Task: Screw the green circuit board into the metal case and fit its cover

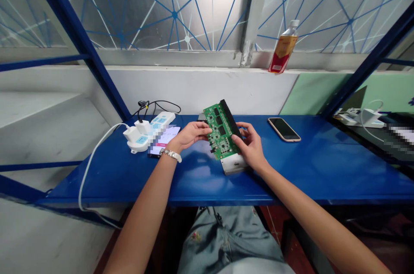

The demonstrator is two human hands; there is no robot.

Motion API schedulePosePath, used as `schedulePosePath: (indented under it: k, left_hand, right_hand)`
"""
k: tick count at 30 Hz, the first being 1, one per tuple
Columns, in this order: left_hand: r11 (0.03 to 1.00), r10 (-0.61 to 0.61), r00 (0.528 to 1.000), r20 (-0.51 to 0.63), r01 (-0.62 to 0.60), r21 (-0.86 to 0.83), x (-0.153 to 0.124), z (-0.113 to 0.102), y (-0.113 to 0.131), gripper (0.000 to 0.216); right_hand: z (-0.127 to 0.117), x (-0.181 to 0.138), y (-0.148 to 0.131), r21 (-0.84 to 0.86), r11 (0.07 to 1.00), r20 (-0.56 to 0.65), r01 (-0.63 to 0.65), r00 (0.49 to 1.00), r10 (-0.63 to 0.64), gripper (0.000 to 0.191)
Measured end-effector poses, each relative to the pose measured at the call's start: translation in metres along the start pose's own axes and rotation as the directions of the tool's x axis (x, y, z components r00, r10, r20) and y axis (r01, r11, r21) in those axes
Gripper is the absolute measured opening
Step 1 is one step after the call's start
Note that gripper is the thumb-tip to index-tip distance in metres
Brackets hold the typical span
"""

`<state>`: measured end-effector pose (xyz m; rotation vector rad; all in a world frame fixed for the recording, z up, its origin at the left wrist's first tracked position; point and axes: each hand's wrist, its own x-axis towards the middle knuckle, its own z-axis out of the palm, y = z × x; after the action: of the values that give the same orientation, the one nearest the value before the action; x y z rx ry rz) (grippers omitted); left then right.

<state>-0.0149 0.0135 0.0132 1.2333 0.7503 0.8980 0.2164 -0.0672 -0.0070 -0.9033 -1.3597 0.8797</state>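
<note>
A green circuit board [220,132] with a black connector strip along its right edge is held tilted above the blue table [310,174]. My left hand [190,135] grips its left edge with the fingers closed; a bracelet is on that wrist. My right hand [250,146] holds the board's right side, fingers wrapped around the connector edge. Under the board and my right hand lies a silver metal case [233,165] on the table.
A white power strip [149,130] with plugs and cables sits at the left. A smartphone [283,129] lies face up at the right. A drink bottle [283,49] stands on the window ledge. Blue rack posts flank the table.
</note>
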Motion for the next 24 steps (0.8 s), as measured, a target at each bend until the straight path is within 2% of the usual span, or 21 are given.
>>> schedulePosePath:
  k: [4,10,17,24]
  left_hand:
    - [0.999,-0.043,0.999,-0.019,0.043,0.023,0.000,0.002,-0.003,0.036]
    - [1.000,-0.026,1.000,-0.011,0.026,-0.007,0.004,0.003,-0.008,0.044]
    - [0.999,0.009,1.000,0.003,-0.009,-0.047,0.009,0.002,-0.014,0.040]
    - [0.995,0.058,0.998,-0.036,-0.061,-0.084,0.007,0.009,-0.011,0.040]
  right_hand:
    - [0.003,-0.006,0.003,-0.041,0.986,0.053,0.161,0.986,-0.159,0.050]
    - [0.006,-0.013,0.004,-0.160,0.941,0.150,0.298,0.950,-0.275,0.063]
    - [0.009,-0.017,0.002,-0.186,0.905,0.251,0.382,0.909,-0.332,0.081]
    - [0.007,-0.020,0.003,-0.269,0.847,0.325,0.459,0.871,-0.369,0.091]
